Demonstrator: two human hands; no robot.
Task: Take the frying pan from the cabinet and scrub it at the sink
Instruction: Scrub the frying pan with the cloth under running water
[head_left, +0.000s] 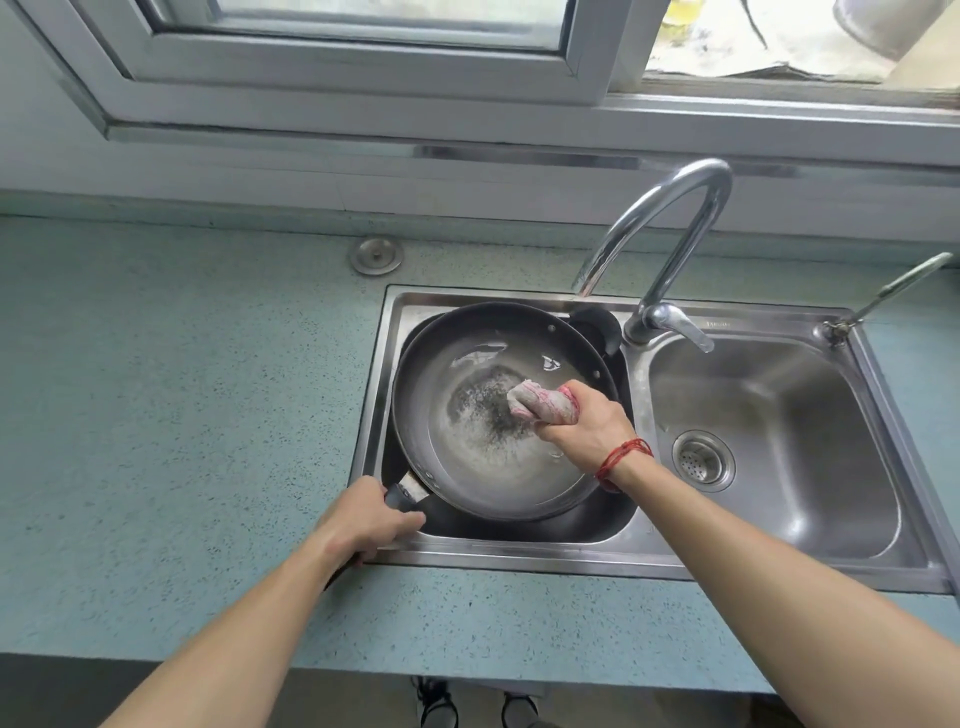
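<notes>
Below a window, the left basin of a steel double sink is cradling the frying pan, whose handle the left hand is gripping to steady it while the right hand is clenching a bunched cloth, pressing it down to scrub the wet base.

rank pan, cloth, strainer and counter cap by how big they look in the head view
1. pan, by far
2. cloth, partly hidden in the right hand
3. strainer and cap: look about alike, so unranked
</notes>
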